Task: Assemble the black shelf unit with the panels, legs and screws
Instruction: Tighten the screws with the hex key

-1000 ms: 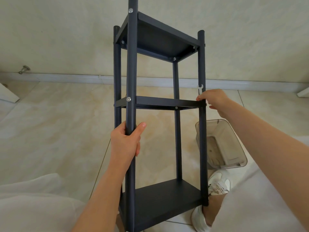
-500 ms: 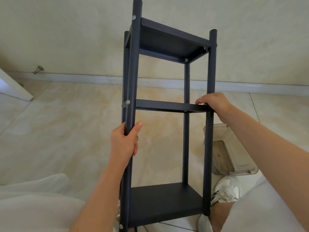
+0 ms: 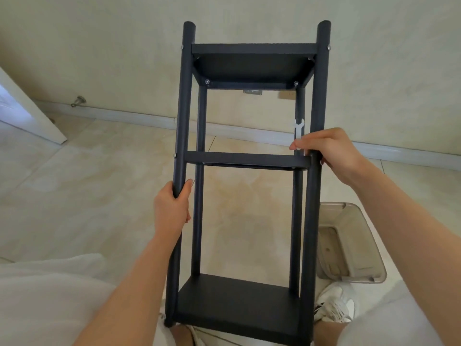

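Pale marbled floor tiles (image 3: 74, 196) meet a cream wall (image 3: 99, 46) along a white baseboard (image 3: 124, 116), with a door edge (image 3: 22, 116) and a metal door stop (image 3: 78, 101) at the left.

In the head view, the black shelf unit (image 3: 249, 161) stands upright between the person's knees, its long side facing the camera. Four round matte legs carry three flat panels: the top panel (image 3: 252, 68) seen from below, the middle panel (image 3: 247, 159) edge-on, and the bottom panel (image 3: 239, 300) near the floor. Silver screws (image 3: 207, 81) show at the corners.

The left hand (image 3: 172, 208) wraps the front-left leg (image 3: 183, 108) just below the middle panel. The right hand (image 3: 331, 151) curls around the front-right leg (image 3: 320, 96) at middle-panel height, thumb and forefinger pinching a small silver wrench (image 3: 298, 128) that points upward.

A clear plastic bin (image 3: 349, 243) lies beside the unit on the right, near a white shoe (image 3: 336, 305).
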Action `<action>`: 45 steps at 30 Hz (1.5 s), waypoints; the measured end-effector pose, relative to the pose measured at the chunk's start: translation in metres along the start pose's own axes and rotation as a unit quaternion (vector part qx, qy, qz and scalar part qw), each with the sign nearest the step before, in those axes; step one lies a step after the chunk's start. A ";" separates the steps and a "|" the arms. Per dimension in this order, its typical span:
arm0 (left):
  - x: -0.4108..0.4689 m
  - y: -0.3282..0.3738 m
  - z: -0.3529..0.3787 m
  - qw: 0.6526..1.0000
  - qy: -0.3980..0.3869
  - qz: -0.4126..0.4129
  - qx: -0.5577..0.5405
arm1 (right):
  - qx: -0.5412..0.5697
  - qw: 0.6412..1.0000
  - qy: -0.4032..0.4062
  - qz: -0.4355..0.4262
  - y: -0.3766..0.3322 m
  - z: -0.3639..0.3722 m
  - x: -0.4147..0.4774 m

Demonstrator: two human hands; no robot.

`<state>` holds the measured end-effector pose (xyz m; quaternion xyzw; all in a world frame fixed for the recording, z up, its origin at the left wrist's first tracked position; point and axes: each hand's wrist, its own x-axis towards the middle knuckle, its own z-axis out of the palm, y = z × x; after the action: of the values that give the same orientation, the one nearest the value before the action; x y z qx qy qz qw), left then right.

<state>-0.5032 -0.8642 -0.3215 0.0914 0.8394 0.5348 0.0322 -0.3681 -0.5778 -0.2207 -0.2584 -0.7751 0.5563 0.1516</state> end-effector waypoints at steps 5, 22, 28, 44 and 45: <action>0.007 -0.007 0.000 0.999 0.014 -0.014 0.028 | 0.109 0.992 -0.033 -0.048 -0.016 0.000 -0.006; 0.002 0.000 0.032 0.978 -0.121 -0.056 0.162 | 0.220 0.968 -0.085 -0.089 -0.061 0.039 -0.035; -0.055 0.074 0.035 0.976 -0.213 -0.041 0.026 | 0.192 0.974 -0.067 -0.100 -0.066 0.043 -0.040; -0.097 0.086 0.039 0.989 -0.102 0.096 -0.047 | 0.022 0.983 -0.091 -0.161 -0.088 0.070 -0.043; -0.097 0.085 0.038 0.989 -0.097 0.099 -0.052 | 0.019 0.982 -0.096 -0.162 -0.089 0.071 -0.043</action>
<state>-0.3918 -0.8135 -0.2650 0.2233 0.7904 0.5668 0.0647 -0.3902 -0.6798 -0.1582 -0.0717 -0.8067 0.5616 0.1696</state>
